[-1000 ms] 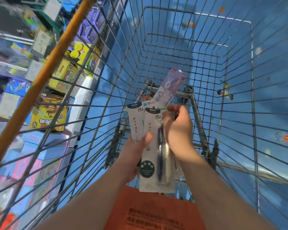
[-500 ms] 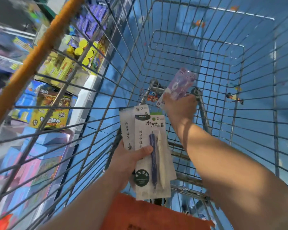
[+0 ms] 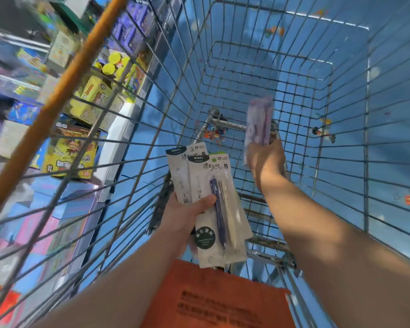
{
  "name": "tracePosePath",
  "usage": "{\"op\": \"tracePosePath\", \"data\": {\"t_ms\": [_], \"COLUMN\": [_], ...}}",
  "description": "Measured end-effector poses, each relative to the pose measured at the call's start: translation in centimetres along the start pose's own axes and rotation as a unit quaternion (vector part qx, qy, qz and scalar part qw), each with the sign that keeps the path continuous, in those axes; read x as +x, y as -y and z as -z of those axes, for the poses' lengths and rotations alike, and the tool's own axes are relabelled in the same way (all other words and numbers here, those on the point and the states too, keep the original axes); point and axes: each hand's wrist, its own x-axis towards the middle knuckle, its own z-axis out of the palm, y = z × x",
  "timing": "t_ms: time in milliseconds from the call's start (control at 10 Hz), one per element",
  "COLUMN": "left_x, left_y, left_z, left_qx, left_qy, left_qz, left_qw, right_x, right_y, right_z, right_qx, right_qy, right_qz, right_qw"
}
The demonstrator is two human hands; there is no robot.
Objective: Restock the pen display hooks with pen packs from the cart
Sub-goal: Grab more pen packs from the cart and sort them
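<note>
Both arms reach down into a wire shopping cart. My left hand grips two white pen packs fanned one over the other, thumb across the front; the front pack shows a dark blue pen and a pale one. My right hand is further into the cart and holds a purple pen pack upright, apart from the white ones. The pack's lower end is hidden by the hand.
An orange flap with printed text sits at the cart's near end. The orange cart handle runs diagonally at the left. Beyond the wire wall are shelves with yellow boxes and pink and blue boxes. The floor is blue.
My right hand has pulled the purple pack away from the white packs, moving right and deeper into the cart. My left hand keeps its hold on the white packs.
</note>
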Motion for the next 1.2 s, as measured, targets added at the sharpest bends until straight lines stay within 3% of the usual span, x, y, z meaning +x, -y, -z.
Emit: {"op": "tracePosePath", "data": {"t_ms": [100,200,300,400,500,600,800,900,1000,1100,1200], "left_x": [-2.0,-5.2,-9.6,-14.3,-19.3,-24.6,-35.3,-40.7,-46.0,-52.2,-58.9], "left_y": [-0.8,-2.6,-5.1,-7.8,-10.2,-12.1,-13.5,-12.8,-10.8,-8.0,-4.7], "left_z": [-0.8,-1.5,-1.5,-1.1,0.3,2.5,8.6,12.3,16.7,21.1,25.7], "left_qx": [-0.011,-0.009,0.007,0.02,0.052,0.061,-0.027,-0.052,-0.125,-0.19,-0.217], "left_qy": [-0.01,0.014,0.026,0.053,0.066,0.087,0.116,0.138,0.129,0.115,0.041], "left_qz": [0.004,-0.017,-0.044,-0.078,-0.129,-0.158,-0.213,-0.248,-0.253,-0.252,-0.272], "left_qw": [1.0,1.0,0.999,0.995,0.988,0.982,0.97,0.957,0.951,0.942,0.937], "right_x": [-5.2,-10.5,-14.1,-19.4,-25.2,-31.5,-44.1,-49.2,-54.7,-59.6,-65.6], "right_y": [-0.8,-0.4,-1.4,-1.3,-1.5,-1.4,-1.6,-0.8,0.1,0.8,1.7], "right_z": [4.5,9.1,12.5,17.8,22.4,26.7,32.4,33.9,34.8,34.7,34.1], "right_qx": [0.387,0.423,0.423,0.445,0.501,0.599,0.684,0.704,0.685,0.652,0.622], "right_qy": [-0.09,-0.067,-0.117,-0.201,-0.201,-0.165,0.04,0.119,0.213,0.258,0.347], "right_qz": [-0.167,-0.107,-0.046,-0.005,0.058,0.077,0.148,0.137,0.173,0.235,0.268], "right_qw": [0.902,0.897,0.898,0.873,0.84,0.78,0.713,0.687,0.675,0.673,0.649]}}
